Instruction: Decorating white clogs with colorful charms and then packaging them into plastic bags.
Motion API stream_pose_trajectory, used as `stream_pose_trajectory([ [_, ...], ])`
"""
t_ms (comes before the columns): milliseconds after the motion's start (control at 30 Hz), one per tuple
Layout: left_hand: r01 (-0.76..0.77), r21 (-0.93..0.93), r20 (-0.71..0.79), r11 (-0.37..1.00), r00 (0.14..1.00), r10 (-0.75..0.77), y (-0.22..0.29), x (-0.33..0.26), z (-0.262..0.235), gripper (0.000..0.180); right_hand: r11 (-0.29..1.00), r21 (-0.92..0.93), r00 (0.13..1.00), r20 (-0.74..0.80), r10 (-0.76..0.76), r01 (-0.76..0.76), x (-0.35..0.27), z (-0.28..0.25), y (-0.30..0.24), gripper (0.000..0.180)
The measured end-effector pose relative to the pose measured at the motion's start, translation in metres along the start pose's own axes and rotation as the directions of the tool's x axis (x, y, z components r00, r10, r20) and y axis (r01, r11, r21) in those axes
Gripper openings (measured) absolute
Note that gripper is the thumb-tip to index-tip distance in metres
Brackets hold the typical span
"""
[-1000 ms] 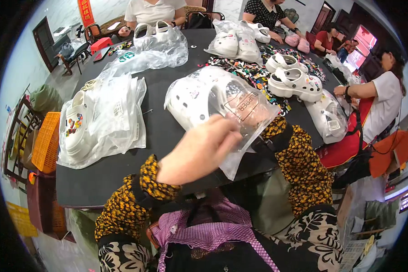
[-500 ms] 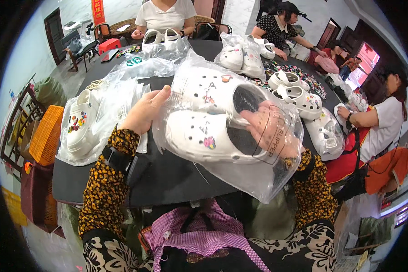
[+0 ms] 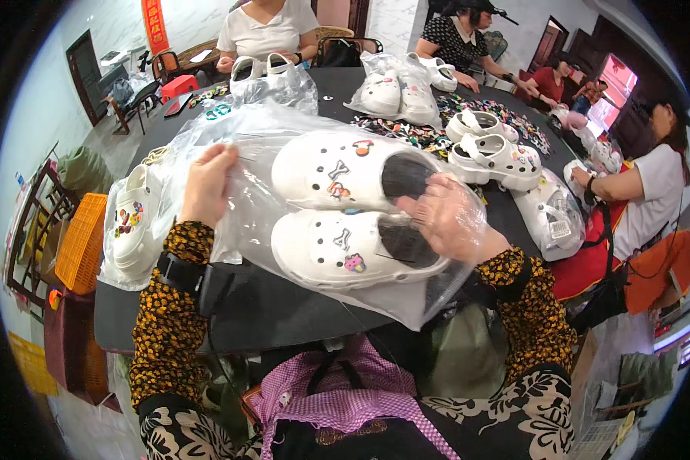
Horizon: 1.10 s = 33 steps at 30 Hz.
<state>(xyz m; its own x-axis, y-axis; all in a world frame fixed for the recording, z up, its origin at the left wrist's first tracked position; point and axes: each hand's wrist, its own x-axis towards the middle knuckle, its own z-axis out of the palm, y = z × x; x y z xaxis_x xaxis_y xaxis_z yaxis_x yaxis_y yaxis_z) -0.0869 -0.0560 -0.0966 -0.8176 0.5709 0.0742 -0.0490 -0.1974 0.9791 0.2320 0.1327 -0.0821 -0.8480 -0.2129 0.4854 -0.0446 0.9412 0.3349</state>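
Note:
A pair of white clogs [image 3: 337, 245] with small colourful charms lies side by side inside a clear plastic bag [image 3: 253, 188], held above the dark table. My right hand [image 3: 445, 218] is closed on the clogs at their heel openings, with the clear plastic over the hand and wrist. On the other side, my left hand [image 3: 208, 182] pinches the bag's left end, its fingers closed on the film and apart from the clogs. Further left, another charm-decorated white clog [image 3: 136, 222] rests in clear plastic on the table.
More white clogs [image 3: 502, 157] and bagged pairs [image 3: 399, 92] stand along the dark table [image 3: 284, 322]. Piles of small colourful charms [image 3: 514, 123] lie at the far right. Co-workers sit around the table. An orange basket [image 3: 80, 241] stands at the left.
My left hand has moved left and slightly down, stretching the bag away from the toes. The clogs have shifted slightly left, and my right hand remains at the heels.

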Motion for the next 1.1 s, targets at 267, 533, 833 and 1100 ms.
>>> stream_pose_trajectory([
  [267, 0.04, 0.199, 0.075, 0.979, 0.996, -0.056, -0.003, 0.04, -0.048, 0.018, 0.988, 0.143, 0.991, -0.133, -0.033, 0.052, 0.001, -0.009, -0.017, 0.027],
  [533, -0.421, 0.698, 0.255, 0.579, 0.902, 0.348, 0.037, 0.028, -0.027, 0.04, 0.99, -0.028, 0.986, -0.095, -0.14, 0.138, -0.005, -0.019, -0.025, 0.032],
  [833, -0.707, 0.472, 0.801, 0.527, 0.594, 0.079, 0.086, -0.018, 0.06, 0.046, 0.977, 0.002, 0.976, -0.041, -0.213, 0.213, 0.007, -0.032, -0.029, 0.031],
  [1100, -0.676, 0.507, 0.839, 0.535, 0.528, -0.128, 0.079, -0.029, 0.087, 0.031, 0.97, 0.014, 0.967, -0.086, -0.24, 0.242, 0.005, -0.03, -0.024, 0.025],
])
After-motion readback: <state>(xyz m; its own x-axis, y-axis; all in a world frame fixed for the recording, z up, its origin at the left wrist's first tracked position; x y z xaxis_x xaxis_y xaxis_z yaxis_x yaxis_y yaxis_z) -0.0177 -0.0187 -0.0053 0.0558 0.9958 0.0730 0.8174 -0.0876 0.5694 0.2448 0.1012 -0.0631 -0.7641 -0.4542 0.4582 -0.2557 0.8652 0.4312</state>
